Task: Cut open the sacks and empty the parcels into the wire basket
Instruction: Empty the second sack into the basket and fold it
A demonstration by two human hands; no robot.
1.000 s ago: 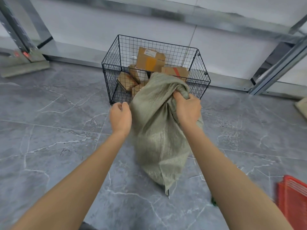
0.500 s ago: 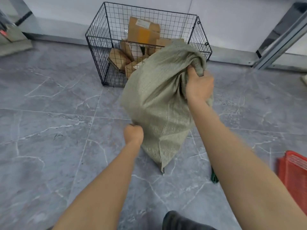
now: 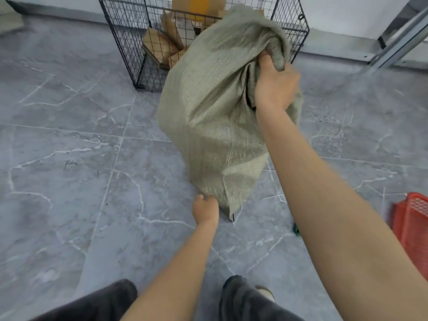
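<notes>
Before the wire basket (image 3: 125, 31), hands (image 3: 205, 209) (image 3: 275, 86) hold sack (image 3: 215, 100)

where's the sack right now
The sack is centre of the head view, before the wire basket; right hand grips its top, left hand its bottom corner.

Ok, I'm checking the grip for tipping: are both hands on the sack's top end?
No, only the right hand grips the top; the left hand is down at the bottom corner of the sack.

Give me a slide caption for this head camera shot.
Right hand grips the gathered top of the sack, left hand at its bottom edge, by the wire basket holding parcels.
</notes>
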